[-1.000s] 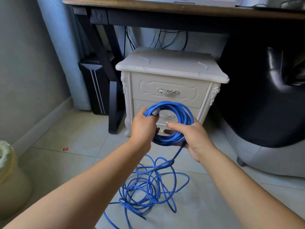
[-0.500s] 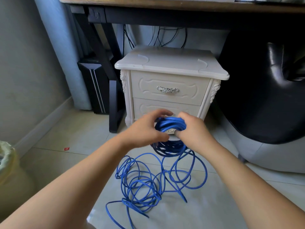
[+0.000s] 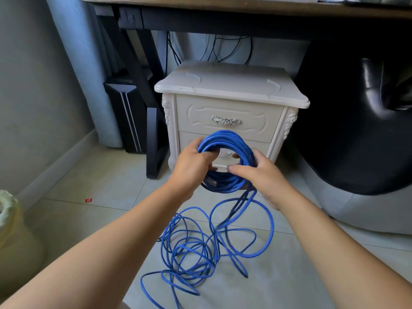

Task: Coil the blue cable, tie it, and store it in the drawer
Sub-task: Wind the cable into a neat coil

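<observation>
the fingers [image 3: 207, 154] of the left hand [image 3: 191, 166] curl over the left side of a coil of the blue cable [image 3: 227, 139], tips reaching into its opening, so this hand grips the loops. the right hand [image 3: 260, 172] holds the coil's right and lower side, thumb stretched across the front of the loops and the other fingers wrapped behind, mostly hidden. the coil stands roughly upright between the two hands, in the air in front of the lower drawer [image 3: 262, 145]. a pale connector end [image 3: 210, 181] shows against the bottom of the coil. from under the right hand a blurred strand drops to the tiled floor [image 3: 89, 219], where the uncoiled rest of the cable lies in loose, overlapping loops between the forearms.

behind the coil is a cream nightstand [image 3: 229, 85] with both drawers closed; the upper drawer [image 3: 200, 112] carries a silver handle [image 3: 226, 120]. above it runs the wooden counter [image 3: 223, 5]. a black computer tower [image 3: 127, 112] stands to the left, a black chair [image 3: 356, 108] to the right, and a bag-lined bin [image 3: 9, 219] sits at the far left.
</observation>
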A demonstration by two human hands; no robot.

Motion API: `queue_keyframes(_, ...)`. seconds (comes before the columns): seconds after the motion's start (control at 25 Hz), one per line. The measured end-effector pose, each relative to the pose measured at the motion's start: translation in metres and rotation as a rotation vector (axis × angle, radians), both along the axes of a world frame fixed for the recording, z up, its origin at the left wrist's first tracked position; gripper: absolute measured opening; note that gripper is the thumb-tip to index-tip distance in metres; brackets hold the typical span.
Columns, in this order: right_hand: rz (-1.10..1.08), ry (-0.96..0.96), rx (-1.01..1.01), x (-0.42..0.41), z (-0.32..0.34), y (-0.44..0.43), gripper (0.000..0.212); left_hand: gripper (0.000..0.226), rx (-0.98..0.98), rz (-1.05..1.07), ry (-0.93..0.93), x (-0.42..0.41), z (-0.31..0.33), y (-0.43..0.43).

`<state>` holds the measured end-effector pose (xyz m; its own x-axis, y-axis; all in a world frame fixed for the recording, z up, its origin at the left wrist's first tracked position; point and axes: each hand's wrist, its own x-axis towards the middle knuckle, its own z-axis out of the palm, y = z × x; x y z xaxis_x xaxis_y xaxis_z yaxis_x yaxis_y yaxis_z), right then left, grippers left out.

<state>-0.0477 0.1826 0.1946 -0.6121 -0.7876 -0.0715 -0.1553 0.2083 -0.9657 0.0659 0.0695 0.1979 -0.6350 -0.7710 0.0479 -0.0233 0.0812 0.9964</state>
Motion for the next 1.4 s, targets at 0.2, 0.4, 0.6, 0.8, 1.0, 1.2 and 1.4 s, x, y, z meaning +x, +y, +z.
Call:
queue_keyframes(0.2, 0.015, -0.265, -0.074, 0.002, -0.006, -0.005, 0.031, 0.017, 0.381, 0.100, 0.190, -0.006, -0.002, -0.002)
queue_keyframes(0.4, -0.091, -0.370, -0.077, 0.004, -0.012, -0.010, 0.023, 0.017, 0.484, -0.082, 0.131, -0.005, -0.007, 0.007)
queue_keyframes(0.6, -0.288, -0.311, -0.096, -0.007, -0.015, -0.010, 0.021, 0.033, 0.192, -0.481, -0.110, 0.010, -0.003, 0.002)
queue_keyframes(0.8, -0.377, -0.468, -0.159, -0.015, -0.012, -0.003, 0.016, 0.066, 0.070, -0.607, -0.349, 0.022, -0.017, -0.009)
queue_keyframes(1.0, -0.389, -0.744, -0.196, -0.019, -0.010, 0.004, 0.007, 0.026, -0.088, -0.527, -0.395, 0.021, -0.022, -0.008)
queue_keyframes(1.2, -0.379, -0.792, -0.216, -0.018, -0.007, 0.008, 0.015, 0.019, -0.083, -0.397, -0.267, 0.018, -0.017, -0.005)
queue_keyframes(1.4, -0.370, -0.653, -0.145, -0.016, -0.007, 0.007, 0.017, 0.027, 0.155, -0.199, -0.114, 0.008, -0.014, 0.002)
